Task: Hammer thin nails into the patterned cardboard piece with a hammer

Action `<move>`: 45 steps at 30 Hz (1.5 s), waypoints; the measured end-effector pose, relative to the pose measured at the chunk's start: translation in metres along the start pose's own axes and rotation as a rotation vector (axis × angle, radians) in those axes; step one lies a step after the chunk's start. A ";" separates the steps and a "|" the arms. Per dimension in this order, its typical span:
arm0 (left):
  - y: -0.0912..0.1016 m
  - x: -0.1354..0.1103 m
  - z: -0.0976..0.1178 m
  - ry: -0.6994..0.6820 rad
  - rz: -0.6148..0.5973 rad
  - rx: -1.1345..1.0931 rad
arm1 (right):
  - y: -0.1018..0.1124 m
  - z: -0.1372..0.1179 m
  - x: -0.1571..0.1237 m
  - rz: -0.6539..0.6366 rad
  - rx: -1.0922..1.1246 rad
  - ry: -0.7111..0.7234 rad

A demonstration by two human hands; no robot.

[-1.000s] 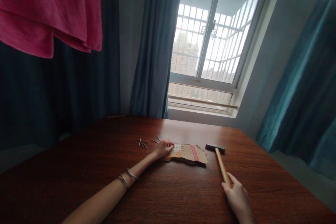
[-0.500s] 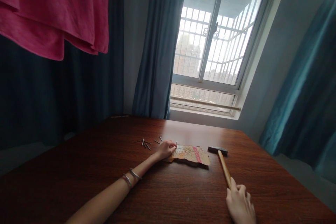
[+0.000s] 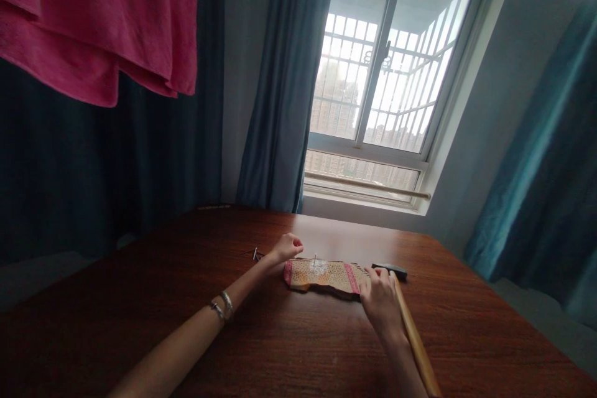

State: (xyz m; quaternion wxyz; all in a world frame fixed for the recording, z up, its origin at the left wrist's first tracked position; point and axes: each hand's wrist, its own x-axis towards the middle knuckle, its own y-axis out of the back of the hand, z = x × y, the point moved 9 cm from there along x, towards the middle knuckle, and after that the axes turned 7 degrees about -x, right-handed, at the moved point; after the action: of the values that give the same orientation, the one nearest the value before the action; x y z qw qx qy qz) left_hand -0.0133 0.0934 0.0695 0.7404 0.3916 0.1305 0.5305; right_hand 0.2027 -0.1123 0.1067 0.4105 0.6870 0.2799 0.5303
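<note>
A flat, patterned wooden board with pink bands lies on the brown table. One nail stands upright on its whitish patch. My left hand hovers just beyond the board's left end, fingertips closed, with nothing visible in them. A few loose nails lie behind its wrist, partly hidden. My right hand is closed over the board's right end, which it covers. Directly beside that hand lies a hammer, its wooden handle pointing towards me and its dark head partly behind my fingers.
The brown table spreads under everything. Beyond its far edge are a barred window and blue curtains. A pink cloth hangs at the upper left.
My left hand has let go of the nail and moved up and left; the nail stays upright. My right hand has left the hammer handle and moved forward and left to the board's end.
</note>
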 end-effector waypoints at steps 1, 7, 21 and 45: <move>0.009 0.002 -0.010 0.059 0.018 0.054 | -0.004 -0.010 0.008 -0.009 0.041 0.033; 0.041 0.000 -0.058 0.339 0.109 0.237 | -0.040 -0.047 0.048 -0.091 0.148 0.131; 0.023 0.008 -0.062 0.363 0.123 0.332 | -0.082 -0.063 0.047 -0.126 0.162 0.192; 0.012 0.020 -0.006 0.059 -0.038 -0.504 | -0.067 -0.055 0.054 -0.113 0.864 0.034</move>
State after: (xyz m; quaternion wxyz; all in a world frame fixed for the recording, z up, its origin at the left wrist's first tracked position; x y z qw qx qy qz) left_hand -0.0172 0.1151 0.0791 0.8203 0.1765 0.0227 0.5436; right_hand 0.1684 -0.0193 0.0819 0.1091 0.7705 0.5199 0.3523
